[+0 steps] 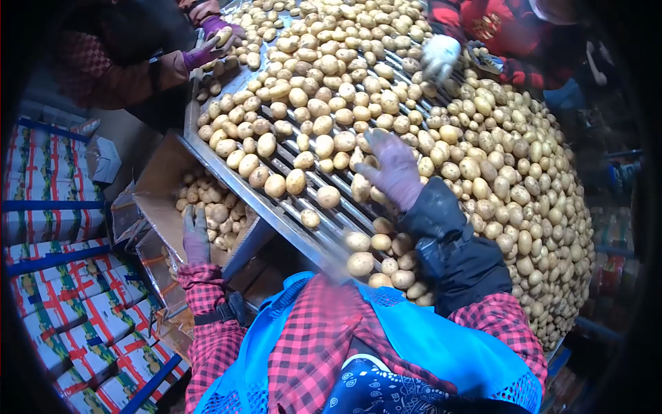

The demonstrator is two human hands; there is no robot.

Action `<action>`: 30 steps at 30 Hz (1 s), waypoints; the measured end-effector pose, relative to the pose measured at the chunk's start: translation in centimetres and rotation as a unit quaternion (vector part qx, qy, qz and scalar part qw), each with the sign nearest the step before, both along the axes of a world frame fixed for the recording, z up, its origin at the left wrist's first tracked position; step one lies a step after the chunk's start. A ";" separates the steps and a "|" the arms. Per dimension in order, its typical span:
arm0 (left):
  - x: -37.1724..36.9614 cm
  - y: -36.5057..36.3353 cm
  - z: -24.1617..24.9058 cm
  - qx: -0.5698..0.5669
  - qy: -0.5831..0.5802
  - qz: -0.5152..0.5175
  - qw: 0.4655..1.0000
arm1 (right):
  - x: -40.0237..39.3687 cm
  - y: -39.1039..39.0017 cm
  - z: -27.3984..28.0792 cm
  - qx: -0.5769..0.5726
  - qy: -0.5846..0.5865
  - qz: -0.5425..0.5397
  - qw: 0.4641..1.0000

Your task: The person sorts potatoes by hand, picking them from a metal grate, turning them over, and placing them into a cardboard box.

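Note:
Many potatoes [328, 196] lie on a slatted metal table [238, 181] and pile up on its right side. My right hand [393, 168], in a purple and grey glove, rests among them with its fingers spread, touching potatoes near its fingertips. My left hand [197, 237], gloved too, is at the near edge of an open cardboard box [160, 169] left of the table. Its fingers point forward beside the potatoes in the box and look extended, with nothing held in them.
Across the table at the upper left, a person's gloved hands [200, 55] hold a potato. At the upper right, another person's white-gloved hand [441, 55] is over the potatoes. Stacked printed boxes [69, 314] stand at the lower left.

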State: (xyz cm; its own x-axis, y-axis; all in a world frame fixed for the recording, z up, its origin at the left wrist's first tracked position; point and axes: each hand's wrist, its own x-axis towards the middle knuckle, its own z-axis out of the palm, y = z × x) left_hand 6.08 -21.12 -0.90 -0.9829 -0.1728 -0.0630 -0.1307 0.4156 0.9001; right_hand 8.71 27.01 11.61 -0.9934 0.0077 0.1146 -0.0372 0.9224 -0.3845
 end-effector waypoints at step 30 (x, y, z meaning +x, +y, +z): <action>0.4 18.6 12.0 0.604 -0.153 -0.157 0.766 | -12.4 -2.4 -3.6 0.094 -0.217 0.023 0.971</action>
